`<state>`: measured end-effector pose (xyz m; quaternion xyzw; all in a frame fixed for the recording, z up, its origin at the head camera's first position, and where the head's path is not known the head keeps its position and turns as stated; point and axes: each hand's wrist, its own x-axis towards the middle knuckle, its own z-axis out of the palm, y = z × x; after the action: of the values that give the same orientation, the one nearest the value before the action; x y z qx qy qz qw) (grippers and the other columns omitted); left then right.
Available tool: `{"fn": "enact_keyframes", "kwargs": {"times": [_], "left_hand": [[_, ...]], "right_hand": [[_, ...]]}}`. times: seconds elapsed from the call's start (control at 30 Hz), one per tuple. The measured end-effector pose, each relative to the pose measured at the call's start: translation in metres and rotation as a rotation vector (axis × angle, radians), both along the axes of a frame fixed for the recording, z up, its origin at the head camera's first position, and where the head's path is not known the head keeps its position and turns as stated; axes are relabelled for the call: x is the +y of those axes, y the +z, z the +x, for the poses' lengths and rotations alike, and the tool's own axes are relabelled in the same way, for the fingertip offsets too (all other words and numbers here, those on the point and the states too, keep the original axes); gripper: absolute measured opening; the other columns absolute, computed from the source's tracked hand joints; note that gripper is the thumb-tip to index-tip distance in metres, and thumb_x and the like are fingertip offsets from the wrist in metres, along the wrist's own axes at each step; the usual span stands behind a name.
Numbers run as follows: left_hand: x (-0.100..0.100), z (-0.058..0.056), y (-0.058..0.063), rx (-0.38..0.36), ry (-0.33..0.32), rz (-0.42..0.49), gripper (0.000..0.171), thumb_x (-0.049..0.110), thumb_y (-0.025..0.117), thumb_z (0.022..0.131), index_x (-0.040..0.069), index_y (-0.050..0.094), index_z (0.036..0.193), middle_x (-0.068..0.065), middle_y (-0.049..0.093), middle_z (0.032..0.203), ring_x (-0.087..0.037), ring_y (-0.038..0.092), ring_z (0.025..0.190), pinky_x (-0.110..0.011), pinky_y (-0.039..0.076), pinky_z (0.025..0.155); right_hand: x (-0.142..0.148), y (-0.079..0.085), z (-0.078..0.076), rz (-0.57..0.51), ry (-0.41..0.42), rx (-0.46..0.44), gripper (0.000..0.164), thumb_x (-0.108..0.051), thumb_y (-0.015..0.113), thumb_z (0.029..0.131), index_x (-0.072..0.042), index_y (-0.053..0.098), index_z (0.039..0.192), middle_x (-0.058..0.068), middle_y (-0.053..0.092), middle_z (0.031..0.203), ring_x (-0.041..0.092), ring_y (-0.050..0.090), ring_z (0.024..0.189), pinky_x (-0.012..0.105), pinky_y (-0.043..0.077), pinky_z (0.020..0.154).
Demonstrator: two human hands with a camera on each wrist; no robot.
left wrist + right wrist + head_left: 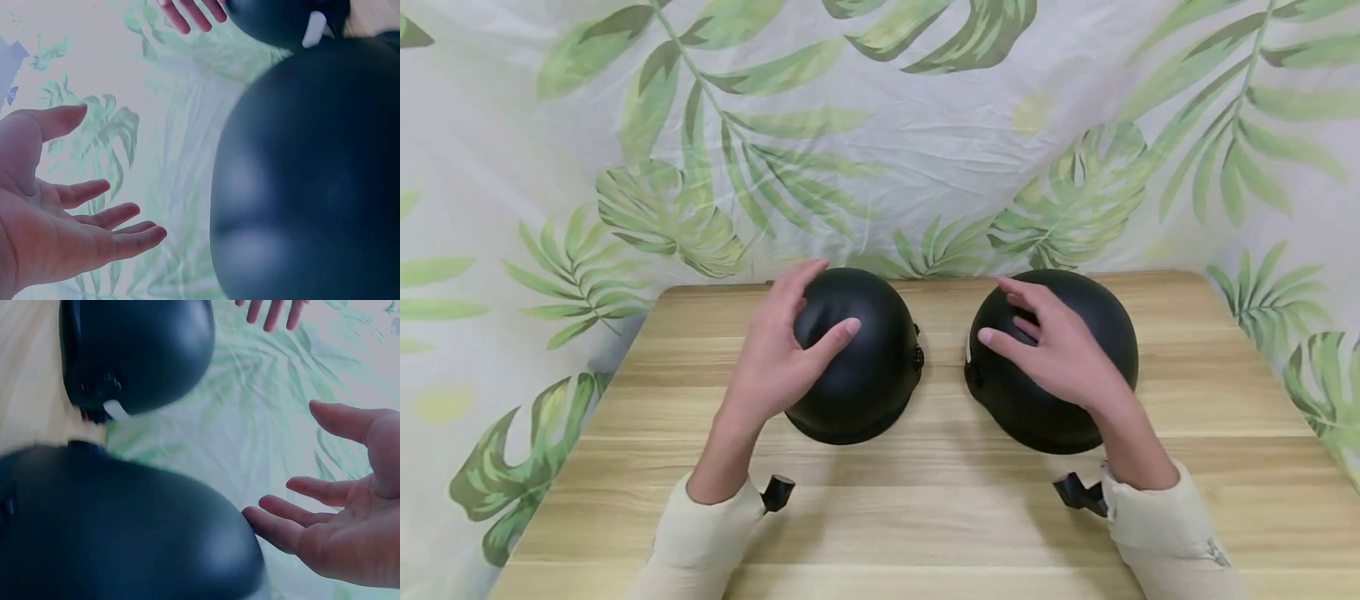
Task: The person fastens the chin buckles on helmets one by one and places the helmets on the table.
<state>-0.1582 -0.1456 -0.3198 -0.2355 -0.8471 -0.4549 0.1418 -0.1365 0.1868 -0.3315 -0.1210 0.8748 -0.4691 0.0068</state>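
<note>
Two smooth black helmets stand side by side on the wooden table, domes upward. Over the left helmet (868, 367) hovers my left hand (782, 354), fingers spread; the left wrist view shows a gap between this hand (62, 219) and the dome (306, 187). My right hand (1056, 346) is above the right helmet (1093, 325), its fingers loosely bent and holding nothing. In the right wrist view the little finger of that hand (337, 519) overlaps the edge of the dome (137, 531); whether it touches, I cannot tell. Each helmet has a small round fitting on its inner side.
The light wooden table (917, 517) ends at a leaf-patterned cloth (925, 158) hanging behind and at both sides. Black mounts, one at the left cuff (778, 492) and one at the right cuff (1078, 493), stick out over the table.
</note>
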Motion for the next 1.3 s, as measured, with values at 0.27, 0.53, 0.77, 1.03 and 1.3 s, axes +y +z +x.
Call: {"fn": "enact_keyframes", "kwargs": {"times": [0.27, 0.53, 0.77, 1.03, 1.3], "left_hand": [[0.034, 0.001, 0.0, -0.005, -0.015, 0.032, 0.072, 0.025, 0.079, 0.097, 0.008, 0.046, 0.159, -0.01, 0.049, 0.159, -0.022, 0.046, 0.147, -0.046, 0.046, 0.114], [0.067, -0.006, -0.004, -0.103, -0.035, 0.064, 0.072, 0.032, 0.074, 0.101, 0.01, 0.043, 0.161, -0.008, 0.046, 0.161, -0.024, 0.042, 0.151, -0.046, 0.044, 0.118], [0.089, -0.013, -0.01, -0.167, -0.04, 0.094, 0.072, 0.035, 0.073, 0.101, 0.012, 0.041, 0.162, -0.008, 0.046, 0.161, -0.027, 0.051, 0.137, -0.05, 0.046, 0.112], [0.108, -0.019, -0.017, -0.24, -0.04, 0.12, 0.072, 0.035, 0.073, 0.102, 0.014, 0.041, 0.163, -0.008, 0.044, 0.163, -0.028, 0.046, 0.147, -0.05, 0.047, 0.112], [0.128, -0.024, -0.029, -0.331, -0.041, 0.158, 0.08, 0.043, 0.072, 0.101, 0.02, 0.033, 0.167, -0.005, 0.034, 0.17, -0.028, 0.036, 0.155, -0.054, 0.039, 0.12]], "right_hand": [[0.03, 0.008, 0.013, 0.035, -0.08, 0.104, 0.073, -0.022, 0.075, 0.101, -0.002, 0.038, 0.162, 0.022, 0.036, 0.165, 0.042, 0.036, 0.153, 0.059, 0.039, 0.116], [0.059, -0.001, 0.018, 0.149, -0.183, 0.147, 0.073, -0.028, 0.075, 0.101, -0.004, 0.042, 0.161, 0.024, 0.041, 0.163, 0.05, 0.041, 0.146, 0.069, 0.038, 0.112], [0.081, -0.015, 0.017, 0.163, -0.214, 0.168, 0.072, -0.025, 0.075, 0.101, -0.003, 0.042, 0.161, 0.025, 0.04, 0.163, 0.05, 0.037, 0.148, 0.073, 0.034, 0.111], [0.096, -0.023, 0.018, 0.126, -0.231, 0.106, 0.076, -0.03, 0.07, 0.104, -0.001, 0.034, 0.164, 0.027, 0.033, 0.167, 0.047, 0.028, 0.155, 0.067, 0.025, 0.12], [0.113, -0.033, 0.016, 0.081, -0.233, 0.034, 0.078, -0.031, 0.064, 0.108, -0.001, 0.024, 0.167, 0.029, 0.022, 0.17, 0.049, 0.018, 0.158, 0.068, 0.021, 0.121]]}}
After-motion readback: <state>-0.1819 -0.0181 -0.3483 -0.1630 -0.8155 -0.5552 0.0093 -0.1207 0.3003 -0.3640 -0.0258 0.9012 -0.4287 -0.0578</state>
